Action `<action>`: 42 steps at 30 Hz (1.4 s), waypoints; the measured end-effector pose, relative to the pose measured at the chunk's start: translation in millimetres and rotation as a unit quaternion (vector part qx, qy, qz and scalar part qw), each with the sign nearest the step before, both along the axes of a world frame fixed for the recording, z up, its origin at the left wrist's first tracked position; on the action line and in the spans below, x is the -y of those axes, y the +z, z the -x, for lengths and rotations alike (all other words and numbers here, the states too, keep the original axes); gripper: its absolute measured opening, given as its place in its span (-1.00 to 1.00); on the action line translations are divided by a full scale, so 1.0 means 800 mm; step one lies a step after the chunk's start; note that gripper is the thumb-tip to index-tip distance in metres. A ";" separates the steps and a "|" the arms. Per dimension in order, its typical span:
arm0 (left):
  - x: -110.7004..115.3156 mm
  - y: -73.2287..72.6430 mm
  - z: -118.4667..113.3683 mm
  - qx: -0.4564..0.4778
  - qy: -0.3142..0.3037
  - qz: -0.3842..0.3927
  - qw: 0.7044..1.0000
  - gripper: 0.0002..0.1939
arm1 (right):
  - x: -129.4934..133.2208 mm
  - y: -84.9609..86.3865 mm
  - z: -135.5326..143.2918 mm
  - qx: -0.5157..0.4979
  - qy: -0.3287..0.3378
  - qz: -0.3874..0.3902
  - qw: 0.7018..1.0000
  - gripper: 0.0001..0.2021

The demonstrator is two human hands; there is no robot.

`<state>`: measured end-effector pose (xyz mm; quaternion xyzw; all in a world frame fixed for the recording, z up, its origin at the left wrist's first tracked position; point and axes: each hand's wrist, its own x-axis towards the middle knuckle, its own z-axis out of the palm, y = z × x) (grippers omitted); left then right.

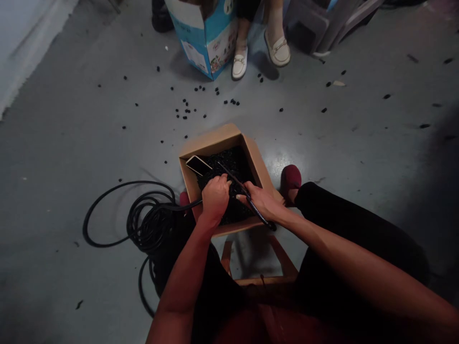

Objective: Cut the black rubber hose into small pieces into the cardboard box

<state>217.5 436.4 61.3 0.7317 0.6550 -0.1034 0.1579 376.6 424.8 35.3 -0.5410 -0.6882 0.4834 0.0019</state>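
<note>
My left hand (pixel 215 195) is closed around the end of a black hose (pixel 191 205) that runs in from a coil (pixel 148 220) at the left. My right hand (pixel 260 199) grips long dark scissors (pixel 234 180), whose blades point up and left past my left fingertips; a dark handle loop hangs below the hand. Both hands are over an open cardboard box (pixel 261 167) filled with small black pieces (pixel 227 160). A dark phone-like rectangle with a light edge (pixel 198 165) leans inside the box's left corner.
Small black pieces (pixel 186 111) are scattered on the grey floor. A blue-and-white carton (pixel 211 48) and another person's feet in white shoes (pixel 278 50) are ahead. A grey plastic stool (pixel 322 28) is at the upper right, a wooden stool (pixel 283 258) below the box.
</note>
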 end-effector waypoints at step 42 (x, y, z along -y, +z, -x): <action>-0.009 -0.015 0.025 0.015 -0.024 0.131 0.991 -0.72 | 0.025 -0.029 0.011 -0.041 -0.044 0.093 0.994 -0.78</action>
